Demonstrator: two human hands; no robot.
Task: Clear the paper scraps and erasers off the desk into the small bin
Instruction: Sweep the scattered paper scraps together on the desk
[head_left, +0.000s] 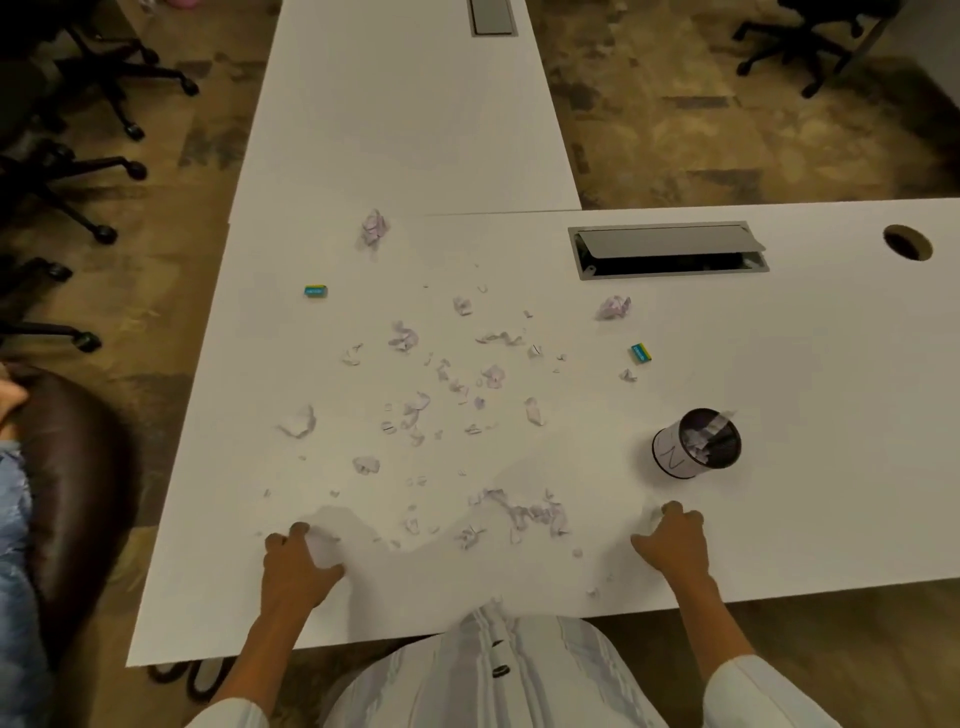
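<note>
Several white and pale purple paper scraps (410, 410) lie scattered over the middle of the white desk (805, 493). Two crumpled balls sit farther back, one (374, 226) at the left and one (613, 307) at the right. Two teal erasers lie apart, one (315, 291) on the left and one (641, 353) on the right. The small bin (696, 442), a black mesh cup wrapped in white paper, stands at the right with scraps inside. My left hand (298, 561) curls over a white paper scrap near the front edge. My right hand (675, 540) pinches a small scrap just below the bin.
A grey cable tray with its lid raised (667, 252) and a round cable hole (907, 242) are set in the desk's far right. A second desk (405, 104) runs away ahead. Office chairs (67, 156) stand at the left, and a person's knee shows at the left edge.
</note>
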